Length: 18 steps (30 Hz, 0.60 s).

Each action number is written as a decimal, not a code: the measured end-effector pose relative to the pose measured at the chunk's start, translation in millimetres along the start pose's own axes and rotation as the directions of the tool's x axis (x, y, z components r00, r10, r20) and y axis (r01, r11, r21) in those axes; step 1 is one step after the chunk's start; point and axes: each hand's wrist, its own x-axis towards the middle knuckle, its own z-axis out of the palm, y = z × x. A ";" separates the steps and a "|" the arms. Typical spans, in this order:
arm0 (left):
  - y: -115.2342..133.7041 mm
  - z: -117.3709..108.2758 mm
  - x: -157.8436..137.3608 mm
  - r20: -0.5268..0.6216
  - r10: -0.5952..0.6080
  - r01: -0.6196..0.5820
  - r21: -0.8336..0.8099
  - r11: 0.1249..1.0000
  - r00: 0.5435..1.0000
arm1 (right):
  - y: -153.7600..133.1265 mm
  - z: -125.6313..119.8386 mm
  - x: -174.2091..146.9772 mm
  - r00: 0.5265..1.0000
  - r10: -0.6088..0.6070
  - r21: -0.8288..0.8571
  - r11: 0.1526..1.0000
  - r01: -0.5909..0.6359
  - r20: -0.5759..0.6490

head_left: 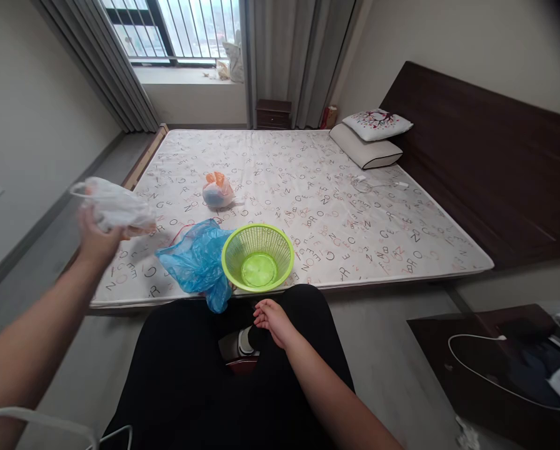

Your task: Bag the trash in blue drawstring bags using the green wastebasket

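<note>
At the left, above the bed's edge, my left hand (99, 234) is closed on a white plastic bag (118, 203), slightly blurred; what the bag contains is hidden. My right hand (273, 317) rests near my lap with loosely bent fingers and nothing in it. Just beyond it, a green plastic basket (257, 257) with perforated sides stands at the mattress's near edge. Touching the basket's left side is a crumpled blue plastic bag (195, 256), partly hanging over the edge. Farther back sits a tied bag with an orange top (218, 190).
The patterned mattress (303, 181) spans the middle. Two stacked pillows (371, 137) lie by the dark headboard (486, 162), with a white cable (369, 184) nearby. A dark table (477, 362) with cables stands at the lower right. Another white cable (40, 420) crosses the lower left.
</note>
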 end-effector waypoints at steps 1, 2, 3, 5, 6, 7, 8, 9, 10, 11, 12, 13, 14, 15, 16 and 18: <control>8.6 12.2 -23.6 0.046 0.051 -0.050 -0.022 0.999 0.998 | 0.0 0.0 -0.3 1.000 0.002 -0.003 1.000 -0.002 -0.003; 16.8 24.5 -50.2 0.088 0.064 -0.061 -0.035 0.998 0.994 | 0.1 -0.1 -0.5 1.000 0.004 -0.007 1.000 -0.004 -0.004; 24.1 36.3 -79.0 0.163 0.065 -0.061 -0.031 0.998 0.985 | 0.2 -0.2 -0.5 1.000 0.004 -0.013 1.000 -0.004 -0.003; 35.1 56.4 -138.3 0.341 -0.064 0.046 0.059 0.997 0.938 | 0.2 -0.7 -0.2 1.000 0.001 -0.022 1.000 0.000 0.002; 38.8 64.0 -166.1 0.425 -0.138 0.092 0.126 0.988 0.894 | 0.1 -1.1 0.2 1.000 0.000 -0.027 1.000 0.001 0.006; 41.8 70.0 -190.9 0.508 -0.162 0.081 0.178 0.981 0.846 | -0.1 -1.5 0.7 1.000 -0.001 -0.031 1.000 0.001 0.009; 44.2 74.7 -211.6 0.566 -0.123 0.034 0.166 0.986 0.815 | -0.3 -1.9 1.2 1.000 -0.002 -0.035 0.999 0.002 0.012; 46.5 78.4 -227.6 0.614 -0.073 -0.025 0.150 0.988 0.786 | -0.5 -2.2 1.9 1.000 -0.005 -0.039 0.999 0.005 0.013; 49.0 81.4 -239.0 0.684 -0.003 -0.123 0.135 0.983 0.729 | -0.6 -2.3 2.7 1.000 -0.010 -0.043 0.999 0.010 0.014; 51.5 83.9 -246.0 0.719 0.033 -0.156 0.106 0.982 0.695 | -0.4 -2.4 3.4 1.000 -0.017 -0.046 0.999 0.017 0.016; 54.2 86.1 -249.7 0.742 0.052 -0.178 0.091 0.980 0.669 | 0.1 -2.2 4.1 1.000 -0.025 -0.049 0.998 0.026 0.018; 56.6 87.9 -250.9 0.763 0.067 -0.198 0.081 0.977 0.643 | 0.9 -1.9 4.6 0.999 -0.032 -0.053 0.998 0.033 0.021; 58.8 89.2 -250.8 0.775 0.076 -0.211 0.075 0.975 0.628 | 2.0 -1.5 5.1 0.999 -0.039 -0.058 0.998 0.040 0.025; 60.5 90.0 -250.2 0.783 0.081 -0.224 0.076 0.972 0.617 | 3.3 -1.2 5.3 0.999 -0.044 -0.064 0.997 0.046 0.029; 61.6 90.2 -249.8 0.788 0.083 -0.237 0.081 0.968 0.610 | 4.7 -1.0 5.3 0.998 -0.050 -0.070 0.996 0.053 0.031; 62.3 88.8 -250.1 0.785 0.082 -0.250 0.095 0.964 0.613 | 7.3 -1.2 4.5 0.997 -0.066 -0.077 0.995 0.069 0.031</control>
